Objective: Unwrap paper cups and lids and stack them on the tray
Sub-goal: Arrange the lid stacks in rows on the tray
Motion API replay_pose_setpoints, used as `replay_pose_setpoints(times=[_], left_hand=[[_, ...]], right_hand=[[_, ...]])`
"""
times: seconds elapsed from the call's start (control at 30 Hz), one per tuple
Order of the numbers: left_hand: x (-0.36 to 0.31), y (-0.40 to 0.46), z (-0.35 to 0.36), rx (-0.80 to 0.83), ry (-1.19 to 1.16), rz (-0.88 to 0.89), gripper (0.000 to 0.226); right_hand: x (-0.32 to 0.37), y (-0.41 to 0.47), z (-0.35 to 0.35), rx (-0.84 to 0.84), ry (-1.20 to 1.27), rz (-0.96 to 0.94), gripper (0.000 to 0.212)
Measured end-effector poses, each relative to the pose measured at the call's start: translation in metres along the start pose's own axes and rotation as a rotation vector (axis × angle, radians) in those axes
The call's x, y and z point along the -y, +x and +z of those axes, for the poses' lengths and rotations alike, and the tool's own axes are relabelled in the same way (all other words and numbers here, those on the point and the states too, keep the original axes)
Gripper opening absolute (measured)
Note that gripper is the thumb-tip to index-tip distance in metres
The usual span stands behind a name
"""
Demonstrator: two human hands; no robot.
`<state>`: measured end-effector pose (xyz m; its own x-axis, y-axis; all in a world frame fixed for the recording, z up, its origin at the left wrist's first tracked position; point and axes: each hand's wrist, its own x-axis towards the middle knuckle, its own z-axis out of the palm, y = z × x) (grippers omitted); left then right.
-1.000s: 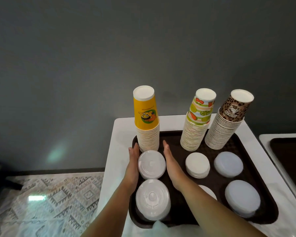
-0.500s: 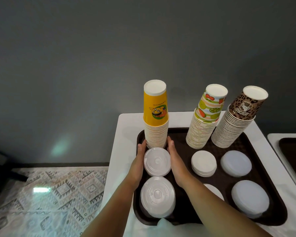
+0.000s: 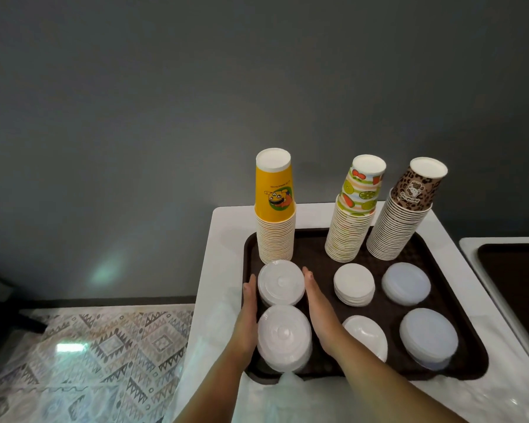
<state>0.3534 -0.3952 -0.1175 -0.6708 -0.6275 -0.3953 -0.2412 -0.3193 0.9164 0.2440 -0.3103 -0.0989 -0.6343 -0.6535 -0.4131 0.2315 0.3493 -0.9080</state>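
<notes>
A white table [image 3: 226, 270] carried a dark brown tray [image 3: 318, 245], both hands lying inside its left end. Beyond the fingertips stood the yellow cup stack [image 3: 275, 215], with the fruit-print cup stack [image 3: 353, 221] and leopard-print cup stack [image 3: 400, 221] off to the right. Between the palms sat two lid stacks: the near lid stack [image 3: 284, 337] and far lid stack [image 3: 281, 282]. The left hand [image 3: 248, 315] and right hand [image 3: 319, 312] lay flat with straight fingers, flanking these stacks and gripping nothing.

Grey wall [image 3: 165, 102], white table [image 3: 223, 239], seemingly patterned floor [image 3: 89, 361].
</notes>
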Motion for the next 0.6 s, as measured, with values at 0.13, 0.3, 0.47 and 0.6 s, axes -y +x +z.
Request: replay_pose_setpoints(times=[0.13, 0.3, 0.47, 0.6], left_hand=[[-0.037, -0.005, 0.003, -0.226, -0.005, 0.163, 0.069], [-0.062, -0.027, 0.063, -0.163, -0.025, 0.231, 0.049], [-0.030, -0.038, 0.120, -0.080, -0.054, 0.131, 0.045], [-0.015, -0.030, 0.136, -0.120, -0.072, 0.076, 0.046]], right_hand=[[0.015, -0.013, -0.023, -0.157, -0.053, -0.361, 0.047], [0.015, -0.016, -0.071, -0.330, -0.072, -0.453, 0.050], [-0.011, -0.018, -0.099, -0.282, -0.169, -0.250, 0.048], [-0.022, -0.022, -0.106, -0.187, -0.149, -0.127, 0.054]])
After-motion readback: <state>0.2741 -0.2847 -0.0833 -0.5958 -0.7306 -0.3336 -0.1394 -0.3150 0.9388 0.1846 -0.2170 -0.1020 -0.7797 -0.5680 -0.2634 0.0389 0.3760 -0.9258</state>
